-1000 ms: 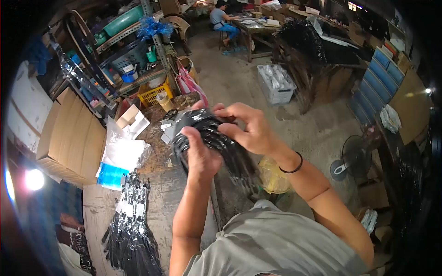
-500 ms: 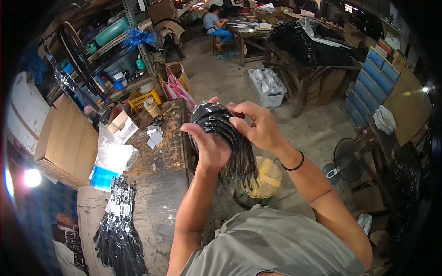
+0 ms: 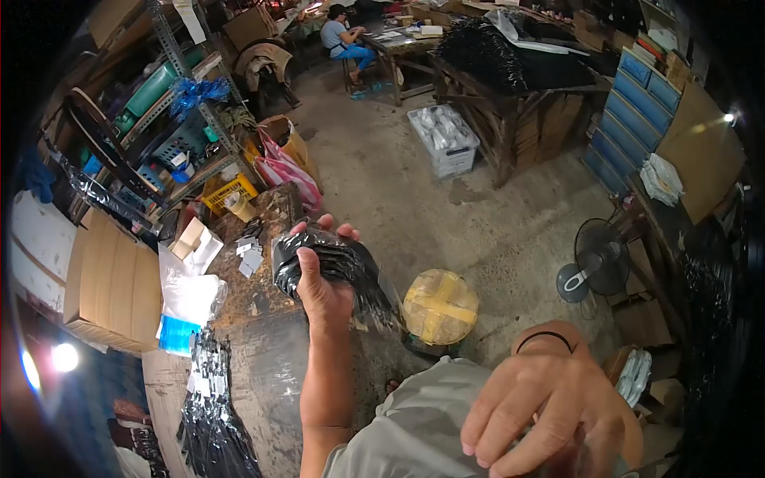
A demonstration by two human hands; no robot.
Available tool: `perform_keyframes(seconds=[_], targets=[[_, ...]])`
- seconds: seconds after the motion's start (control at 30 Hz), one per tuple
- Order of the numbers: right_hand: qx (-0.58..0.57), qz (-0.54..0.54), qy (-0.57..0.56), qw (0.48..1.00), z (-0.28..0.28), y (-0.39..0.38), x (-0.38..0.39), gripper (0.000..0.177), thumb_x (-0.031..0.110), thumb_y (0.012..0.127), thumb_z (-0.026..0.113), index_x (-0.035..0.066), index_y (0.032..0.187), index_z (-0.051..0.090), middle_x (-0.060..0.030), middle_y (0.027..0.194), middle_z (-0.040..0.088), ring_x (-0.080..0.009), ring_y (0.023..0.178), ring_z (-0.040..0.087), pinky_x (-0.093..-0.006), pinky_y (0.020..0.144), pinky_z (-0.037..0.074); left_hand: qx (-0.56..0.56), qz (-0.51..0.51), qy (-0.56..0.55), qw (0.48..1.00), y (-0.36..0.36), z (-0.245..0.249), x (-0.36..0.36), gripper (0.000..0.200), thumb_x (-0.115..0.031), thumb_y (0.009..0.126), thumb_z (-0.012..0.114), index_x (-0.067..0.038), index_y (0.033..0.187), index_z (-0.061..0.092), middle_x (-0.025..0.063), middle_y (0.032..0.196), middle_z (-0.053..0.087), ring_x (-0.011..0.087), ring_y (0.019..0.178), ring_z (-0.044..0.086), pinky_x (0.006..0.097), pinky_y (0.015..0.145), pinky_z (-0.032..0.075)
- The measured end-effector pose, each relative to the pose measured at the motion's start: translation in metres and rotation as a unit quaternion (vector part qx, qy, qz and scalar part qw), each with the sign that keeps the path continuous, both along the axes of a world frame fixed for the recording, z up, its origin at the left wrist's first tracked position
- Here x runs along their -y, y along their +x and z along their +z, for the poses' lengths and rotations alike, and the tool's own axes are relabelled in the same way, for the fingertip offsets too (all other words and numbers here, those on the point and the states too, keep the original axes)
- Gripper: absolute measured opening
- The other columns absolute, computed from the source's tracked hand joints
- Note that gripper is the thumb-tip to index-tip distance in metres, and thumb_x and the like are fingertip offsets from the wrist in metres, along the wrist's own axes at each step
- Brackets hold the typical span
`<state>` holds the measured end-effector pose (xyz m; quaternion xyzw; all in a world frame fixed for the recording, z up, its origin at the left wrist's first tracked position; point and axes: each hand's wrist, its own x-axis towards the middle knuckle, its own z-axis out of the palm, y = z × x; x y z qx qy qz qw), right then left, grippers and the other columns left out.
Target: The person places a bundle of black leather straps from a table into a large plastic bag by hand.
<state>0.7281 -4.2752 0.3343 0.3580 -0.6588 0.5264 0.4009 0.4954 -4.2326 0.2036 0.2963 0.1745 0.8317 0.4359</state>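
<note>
My left hand (image 3: 325, 291) is wrapped round a bundle of black plastic-wrapped strips (image 3: 339, 259), held up beside the workbench edge, its loose ends hanging to the right. Close to the camera, over the grey shirt at lower right, is my right hand (image 3: 542, 406). Its fingers are bent and point down; whatever may be under them is hidden. A second black bundle (image 3: 213, 414) with pale labels lies on the bench (image 3: 275, 342). Above it rest a clear plastic bag (image 3: 187, 287) with a blue band and some small grey cards (image 3: 250, 259).
A round stool (image 3: 441, 307) with yellow tape stands right of the bench. Farther off are a fan (image 3: 598, 259), a clear bin (image 3: 443, 139) and a table piled with black material (image 3: 486, 60). A person (image 3: 347, 44) sits at a far table. Shelves line the left.
My right hand has left the bundle and come down and back towards my body. My left hand has moved left and lower with the bundle. The camera view has shifted.
</note>
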Motion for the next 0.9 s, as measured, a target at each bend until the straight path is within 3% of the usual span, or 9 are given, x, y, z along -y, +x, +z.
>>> perform_keyframes(seconds=[0.07,0.17,0.2,0.27,0.33,0.37,0.43,0.6,0.9], targets=[[-0.022,0.045,-0.005,0.999,-0.001,-0.005,-0.002,0.041,0.055,0.078,0.058,0.016,0.091,0.062,-0.0182,0.08,0.058,-0.0274,0.064,0.057,-0.0344,0.054,0.047,0.008,0.017,-0.024,1.0,-0.006,0.003,-0.003,0.054,-0.046,0.08,0.063,-0.015,0.119,0.041,0.0145,0.111,0.055,0.03,0.094,0.058,0.0478,0.089,0.046],[-0.048,0.026,-0.006,0.998,-0.007,-0.014,-0.001,0.034,0.046,0.086,0.055,0.013,0.09,0.06,-0.0173,0.082,0.058,-0.0261,0.063,0.056,-0.0347,0.052,0.047,0.01,0.027,-0.008,1.0,-0.016,0.005,-0.009,0.058,-0.05,0.077,0.065,-0.015,0.117,0.044,0.0145,0.109,0.056,0.0301,0.094,0.058,0.0477,0.089,0.046],[-0.047,0.038,-0.007,0.998,-0.012,-0.016,-0.002,0.034,0.046,0.086,0.055,0.013,0.09,0.06,-0.0173,0.082,0.058,-0.0261,0.063,0.056,-0.0347,0.052,0.047,0.007,0.025,-0.012,1.0,-0.02,0.006,-0.011,0.073,-0.06,0.07,0.064,-0.012,0.12,0.043,0.0123,0.108,0.055,0.0301,0.095,0.057,0.0481,0.087,0.046],[-0.06,-0.138,0.043,0.988,-0.028,-0.022,-0.01,0.012,0.02,0.082,0.066,0.009,0.081,0.063,-0.0104,0.076,0.063,-0.0269,0.072,0.061,-0.0355,0.052,0.049,0.026,0.001,-0.01,1.0,-0.025,0.014,-0.006,0.077,-0.067,0.069,0.058,-0.011,0.12,0.044,0.0125,0.107,0.056,0.0305,0.095,0.057,0.0479,0.086,0.046],[-0.015,-0.321,0.052,0.945,-0.039,-0.042,-0.031,0.009,0.014,0.077,0.068,0.007,0.074,0.063,-0.0093,0.074,0.062,-0.0256,0.071,0.06,-0.0368,0.056,0.049,0.048,-0.022,-0.032,0.998,-0.025,0.02,-0.005,0.091,-0.081,0.065,0.044,-0.008,0.118,0.047,0.0133,0.106,0.057,0.0317,0.094,0.058,0.047,0.084,0.047],[-0.017,-0.412,0.158,0.897,-0.032,-0.054,-0.055,0.01,0.007,0.073,0.068,0.006,0.082,0.064,-0.0087,0.077,0.062,-0.0245,0.073,0.059,-0.0354,0.063,0.048,0.05,-0.014,-0.028,0.998,-0.027,0.019,-0.004,0.091,-0.081,0.065,0.044,-0.008,0.118,0.047,0.0133,0.106,0.057,0.0317,0.094,0.058,0.047,0.084,0.047],[0.087,-0.546,0.11,0.826,-0.05,-0.088,-0.083,0.017,0.001,0.075,0.066,0.003,0.092,0.063,-0.0081,0.088,0.061,-0.021,0.078,0.059,-0.0302,0.069,0.048,0.027,-0.048,0.008,0.998,-0.031,0.013,-0.005,0.093,-0.082,0.07,0.035,-0.003,0.119,0.046,0.0185,0.106,0.058,0.0313,0.096,0.057,0.0445,0.089,0.045],[0.204,-0.468,-0.057,0.858,-0.088,-0.132,-0.11,0.023,0.01,0.078,0.067,0.003,0.1,0.064,-0.0088,0.094,0.058,-0.0166,0.08,0.06,-0.0283,0.07,0.05,0.06,-0.044,-0.017,0.997,-0.025,0.015,0.002,0.092,-0.082,0.066,0.041,-0.007,0.117,0.046,0.013,0.102,0.059,0.0281,0.096,0.058,0.0428,0.087,0.047],[0.235,-0.491,0.001,0.839,-0.099,-0.141,-0.118,0.026,0.017,0.077,0.068,0.003,0.099,0.064,-0.0081,0.087,0.056,-0.0177,0.074,0.059,-0.0276,0.065,0.049,0.039,-0.038,-0.033,0.998,-0.028,0.011,0.003,0.082,-0.077,0.075,0.034,-0.006,0.113,0.046,0.0093,0.101,0.057,0.0223,0.096,0.055,0.0374,0.089,0.045]])
